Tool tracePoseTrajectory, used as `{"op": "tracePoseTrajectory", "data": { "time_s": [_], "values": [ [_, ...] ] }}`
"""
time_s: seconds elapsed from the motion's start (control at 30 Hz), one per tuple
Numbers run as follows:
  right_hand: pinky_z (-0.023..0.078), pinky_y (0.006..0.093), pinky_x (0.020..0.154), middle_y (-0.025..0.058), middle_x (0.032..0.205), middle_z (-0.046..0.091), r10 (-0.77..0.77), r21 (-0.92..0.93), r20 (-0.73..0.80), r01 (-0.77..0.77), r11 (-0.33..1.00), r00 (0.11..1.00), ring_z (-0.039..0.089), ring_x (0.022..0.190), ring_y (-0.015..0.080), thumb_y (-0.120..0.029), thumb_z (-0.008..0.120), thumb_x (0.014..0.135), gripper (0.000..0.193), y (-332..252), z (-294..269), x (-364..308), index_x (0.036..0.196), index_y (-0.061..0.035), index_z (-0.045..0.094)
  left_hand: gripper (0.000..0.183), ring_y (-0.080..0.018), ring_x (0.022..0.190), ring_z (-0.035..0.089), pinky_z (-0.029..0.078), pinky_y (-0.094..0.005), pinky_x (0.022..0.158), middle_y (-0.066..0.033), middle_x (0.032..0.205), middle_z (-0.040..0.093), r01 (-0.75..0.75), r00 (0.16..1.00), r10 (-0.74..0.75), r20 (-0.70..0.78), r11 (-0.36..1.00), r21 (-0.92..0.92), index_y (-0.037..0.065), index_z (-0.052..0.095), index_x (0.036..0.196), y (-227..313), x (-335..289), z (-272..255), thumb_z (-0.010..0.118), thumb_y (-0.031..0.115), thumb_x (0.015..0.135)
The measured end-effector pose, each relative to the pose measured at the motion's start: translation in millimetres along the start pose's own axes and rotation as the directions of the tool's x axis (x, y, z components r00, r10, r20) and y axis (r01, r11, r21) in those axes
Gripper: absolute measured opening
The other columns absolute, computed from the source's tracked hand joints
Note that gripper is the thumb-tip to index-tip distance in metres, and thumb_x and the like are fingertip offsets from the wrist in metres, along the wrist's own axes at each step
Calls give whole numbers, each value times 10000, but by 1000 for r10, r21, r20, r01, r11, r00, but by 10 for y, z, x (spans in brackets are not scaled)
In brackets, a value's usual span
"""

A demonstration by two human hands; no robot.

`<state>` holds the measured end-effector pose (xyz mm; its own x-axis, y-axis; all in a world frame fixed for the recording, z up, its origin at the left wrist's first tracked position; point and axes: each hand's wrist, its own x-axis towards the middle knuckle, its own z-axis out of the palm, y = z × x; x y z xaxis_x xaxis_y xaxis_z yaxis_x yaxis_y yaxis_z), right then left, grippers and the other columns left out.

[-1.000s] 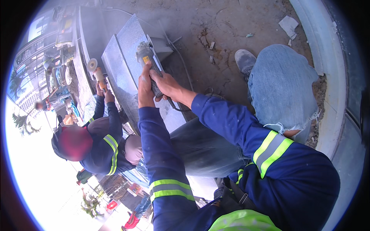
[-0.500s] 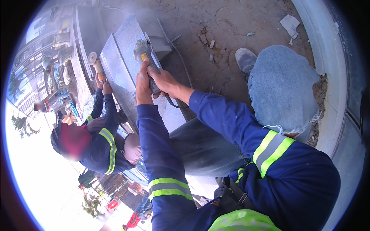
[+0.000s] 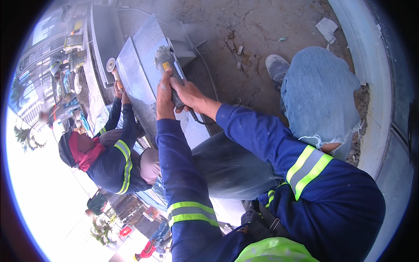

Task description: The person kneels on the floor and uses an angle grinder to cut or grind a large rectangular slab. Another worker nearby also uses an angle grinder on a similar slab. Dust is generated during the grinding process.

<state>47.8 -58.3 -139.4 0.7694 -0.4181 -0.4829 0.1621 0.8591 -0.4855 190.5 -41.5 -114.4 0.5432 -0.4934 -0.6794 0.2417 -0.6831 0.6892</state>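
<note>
Both my hands are wrapped around the body of a grey angle grinder with a yellow label. My left hand grips it nearer the head, and my right hand closes on the rear part from the right. A black cord trails from its back end. Beneath the tool lies a dusty grey slab, tilted away from me. The grinder's head is over this slab near its right edge; its disc is mostly hidden, so contact cannot be made out.
At left, another person in a dark jacket holds a second grinder with a round disc beside the adjoining slab. A cable crosses the dusty ground. Rubble and a white scrap lie to the right, near a pale curb.
My grinder has shifted very slightly right and down in view, with both hands still around it. The other person's grinder and head have also shifted a little to the right.
</note>
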Motion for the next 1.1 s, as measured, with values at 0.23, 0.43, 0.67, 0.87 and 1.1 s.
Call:
{"op": "tracePoseTrajectory", "data": {
  "time_s": [0.23,0.43,0.67,0.87,1.1],
  "values": [
    [433,266,341,106,827,706,2,9,2,-2,1000,1000,728,519,205,-602,542,1135,677,51,-4,-135,1278,60,552,590,-274,776,719,590,-431,685,-161,953,737,-11,999,11,47,1000,-12,-34,666,1300,-71,-98,-29,652,514,1082],
    [440,267,340,103,818,704,-6,24,4,6,1000,1000,728,518,205,-599,537,1141,668,71,-5,-86,1281,55,552,586,-278,747,715,589,-433,670,-154,922,731,-14,1000,14,23,1000,-6,-28,674,1282,-33,-126,17,650,520,1079],
    [436,266,342,98,805,702,-17,4,-7,17,1000,1000,720,509,198,-605,517,1149,663,35,1,89,1273,46,558,611,-296,726,713,587,-446,663,-162,909,726,-20,1000,20,0,1000,5,-57,688,1208,67,-9,29,676,535,1056],
    [442,301,348,159,866,710,6,34,17,-7,999,1000,708,493,222,-587,555,1123,708,8,-9,196,1344,84,515,610,-301,742,718,591,-453,669,-171,928,731,-25,1000,25,14,1000,-11,-62,693,1205,71,89,11,674,529,1059],
    [438,265,350,103,818,710,14,-9,7,-14,1000,1000,721,514,193,-588,505,1159,636,23,3,21,1260,37,561,624,-296,755,717,590,-448,674,-166,942,729,-27,999,27,18,1000,6,-64,690,1224,3,-24,-20,672,538,1058]
  ]
}}
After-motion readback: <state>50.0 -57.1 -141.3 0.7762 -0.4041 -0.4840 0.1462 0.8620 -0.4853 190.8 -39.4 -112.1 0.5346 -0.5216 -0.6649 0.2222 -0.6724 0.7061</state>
